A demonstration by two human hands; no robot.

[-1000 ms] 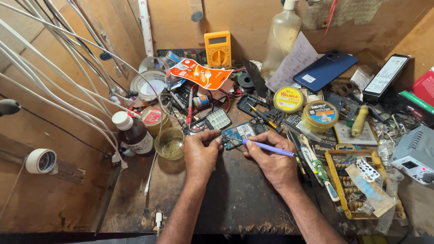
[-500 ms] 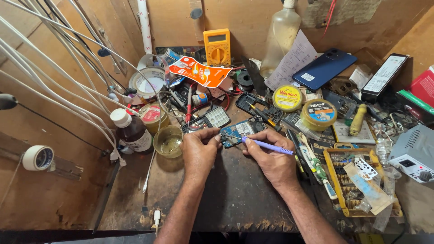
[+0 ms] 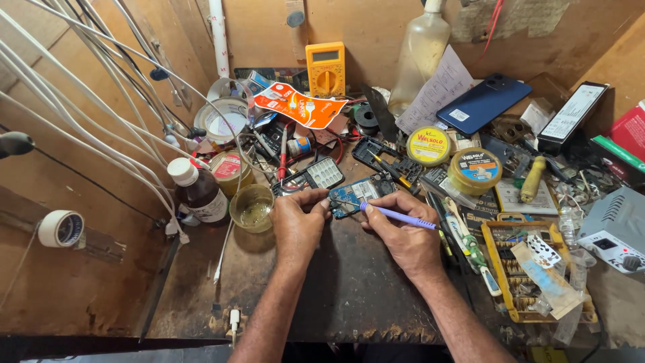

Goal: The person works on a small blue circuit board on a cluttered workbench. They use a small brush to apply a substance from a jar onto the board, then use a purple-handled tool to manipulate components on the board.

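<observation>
A small blue circuit board (image 3: 358,195) lies on the dark wooden bench (image 3: 336,296). My left hand (image 3: 297,225) pinches the board's left end and steadies it. My right hand (image 3: 403,235) grips a thin purple-handled tool (image 3: 393,214) like a pen. The tool's fine tip rests on the board near my left fingertips. A phone keypad panel (image 3: 321,173) lies just behind the board.
A small glass cup (image 3: 252,207) and a brown bottle (image 3: 199,189) stand to the left. Behind are a yellow multimeter (image 3: 326,67), a plastic bottle (image 3: 419,57), two yellow tins (image 3: 474,170), a blue phone (image 3: 484,102). An orange bit tray (image 3: 531,269) lies right, white cables (image 3: 101,128) left.
Both hands stay on the board with only slight shifts; the tool remains at the board.
</observation>
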